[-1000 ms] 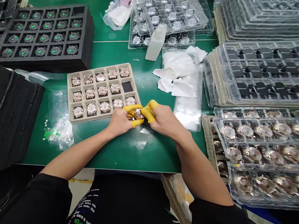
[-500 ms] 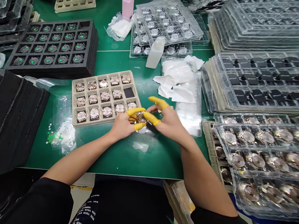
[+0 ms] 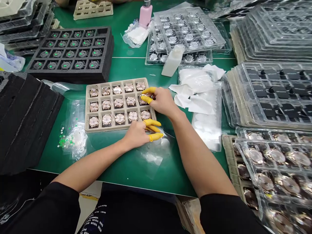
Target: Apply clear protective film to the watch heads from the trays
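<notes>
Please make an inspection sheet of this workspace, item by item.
Surface: green mat.
Job's things: beige tray of watch cases; one watch case in the middle row's right end cell.
Clutter: clear film, white wipes, white bottle, bag of green stickers.
Grippers: right hand pinches that watch case; left hand lies open by the tray's near rim.
Cables: nothing seen.
Surroundings: black foam tray behind; clear blister trays at right.
</notes>
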`<state>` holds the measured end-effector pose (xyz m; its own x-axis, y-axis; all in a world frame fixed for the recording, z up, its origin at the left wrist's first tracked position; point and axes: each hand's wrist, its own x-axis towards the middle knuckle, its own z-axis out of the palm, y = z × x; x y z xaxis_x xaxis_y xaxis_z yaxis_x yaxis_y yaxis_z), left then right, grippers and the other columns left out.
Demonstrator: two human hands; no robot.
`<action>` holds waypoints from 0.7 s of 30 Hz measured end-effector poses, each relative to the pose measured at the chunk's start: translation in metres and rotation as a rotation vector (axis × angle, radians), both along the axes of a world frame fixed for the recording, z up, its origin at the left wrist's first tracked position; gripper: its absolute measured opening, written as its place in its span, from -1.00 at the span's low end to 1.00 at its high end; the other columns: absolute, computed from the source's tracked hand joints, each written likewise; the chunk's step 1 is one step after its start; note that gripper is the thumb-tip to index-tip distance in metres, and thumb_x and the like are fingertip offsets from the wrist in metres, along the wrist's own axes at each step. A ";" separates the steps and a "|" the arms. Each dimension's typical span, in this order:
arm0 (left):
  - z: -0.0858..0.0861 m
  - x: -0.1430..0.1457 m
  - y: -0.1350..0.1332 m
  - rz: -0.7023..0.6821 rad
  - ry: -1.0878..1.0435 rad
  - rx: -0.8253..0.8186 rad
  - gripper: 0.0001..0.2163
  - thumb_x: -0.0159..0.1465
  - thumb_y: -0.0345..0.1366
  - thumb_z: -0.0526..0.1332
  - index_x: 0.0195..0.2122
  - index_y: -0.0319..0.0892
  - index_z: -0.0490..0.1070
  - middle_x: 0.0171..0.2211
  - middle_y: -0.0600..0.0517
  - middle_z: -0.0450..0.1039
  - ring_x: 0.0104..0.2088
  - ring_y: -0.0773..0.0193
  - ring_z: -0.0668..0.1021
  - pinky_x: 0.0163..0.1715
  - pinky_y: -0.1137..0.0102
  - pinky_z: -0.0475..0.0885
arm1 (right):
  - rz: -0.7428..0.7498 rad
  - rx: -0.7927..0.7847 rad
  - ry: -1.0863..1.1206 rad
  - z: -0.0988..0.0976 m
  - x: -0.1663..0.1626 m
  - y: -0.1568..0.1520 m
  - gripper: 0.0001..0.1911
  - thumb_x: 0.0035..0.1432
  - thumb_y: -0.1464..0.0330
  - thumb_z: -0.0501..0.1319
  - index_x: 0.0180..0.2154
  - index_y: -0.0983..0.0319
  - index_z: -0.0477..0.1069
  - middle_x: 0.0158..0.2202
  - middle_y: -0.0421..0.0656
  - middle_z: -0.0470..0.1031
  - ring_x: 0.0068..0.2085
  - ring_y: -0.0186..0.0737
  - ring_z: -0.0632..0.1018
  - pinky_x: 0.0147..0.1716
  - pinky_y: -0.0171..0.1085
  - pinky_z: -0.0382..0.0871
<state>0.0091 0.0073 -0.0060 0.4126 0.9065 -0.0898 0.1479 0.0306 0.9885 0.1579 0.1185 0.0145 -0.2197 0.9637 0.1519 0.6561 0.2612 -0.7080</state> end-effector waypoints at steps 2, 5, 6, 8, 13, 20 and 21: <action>-0.001 0.001 0.000 0.003 0.002 0.021 -0.64 0.14 -0.27 0.50 -0.03 -0.19 0.62 -0.27 -0.02 0.75 -0.28 0.20 0.75 -0.04 0.23 0.71 | 0.022 0.125 -0.129 -0.005 -0.010 0.006 -0.85 0.23 0.34 0.35 -0.17 0.23 0.64 -0.02 0.03 0.52 0.11 0.20 0.45 0.12 0.26 0.33; -0.002 0.003 0.000 0.003 0.013 0.060 -0.68 0.15 -0.30 0.49 -0.06 -0.19 0.61 -0.26 -0.01 0.75 -0.24 0.19 0.76 0.01 0.24 0.69 | 0.054 0.283 -0.188 -0.010 -0.027 0.007 -0.87 0.24 0.34 0.35 -0.28 0.30 0.60 0.13 0.13 0.36 0.24 0.44 0.30 0.14 0.46 0.21; -0.003 0.003 0.000 -0.004 0.014 0.067 -0.71 0.16 -0.30 0.49 -0.10 -0.19 0.61 -0.25 -0.02 0.75 -0.22 0.18 0.76 0.02 0.24 0.68 | 0.077 0.304 -0.200 -0.011 -0.032 0.006 -0.88 0.24 0.37 0.34 -0.30 0.31 0.58 0.12 0.15 0.34 0.24 0.47 0.29 0.13 0.48 0.21; -0.003 0.001 0.001 -0.023 0.013 0.074 -0.77 0.17 -0.31 0.48 -0.16 -0.21 0.60 -0.23 -0.05 0.75 -0.20 0.14 0.77 0.00 0.24 0.68 | 0.112 0.324 -0.226 -0.012 -0.041 0.004 -0.91 0.23 0.43 0.31 -0.32 0.33 0.55 0.06 0.17 0.34 0.22 0.48 0.29 0.11 0.52 0.22; -0.001 -0.002 0.003 -0.021 0.042 0.099 -0.81 0.17 -0.31 0.45 -0.21 -0.23 0.60 -0.21 -0.10 0.74 -0.20 0.08 0.77 -0.09 0.25 0.69 | 0.113 0.332 -0.272 -0.010 -0.051 -0.001 -0.89 0.25 0.49 0.23 -0.24 0.34 0.55 0.10 0.19 0.30 0.25 0.47 0.25 0.13 0.50 0.23; -0.001 -0.002 0.004 -0.018 0.011 0.138 -0.82 0.16 -0.35 0.42 -0.19 -0.20 0.61 -0.21 -0.02 0.75 -0.19 0.15 0.78 -0.05 0.30 0.70 | 0.112 0.095 -0.475 0.014 -0.057 -0.002 -0.75 0.23 0.57 0.19 -0.09 0.36 0.57 0.13 0.17 0.37 0.21 0.28 0.35 0.12 0.21 0.37; -0.001 -0.002 0.004 -0.020 0.008 0.134 -0.82 0.16 -0.37 0.41 -0.19 -0.20 0.62 -0.21 0.00 0.75 -0.19 0.17 0.78 -0.04 0.32 0.71 | 0.130 0.064 -0.484 0.018 -0.057 -0.003 -0.72 0.23 0.57 0.20 -0.07 0.33 0.57 0.13 0.13 0.39 0.20 0.23 0.37 0.12 0.17 0.38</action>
<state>0.0068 0.0111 -0.0074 0.4302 0.9023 0.0280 0.1555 -0.1046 0.9823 0.1007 0.1159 0.0320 -0.3968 0.9159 0.0608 0.8644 0.3951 -0.3110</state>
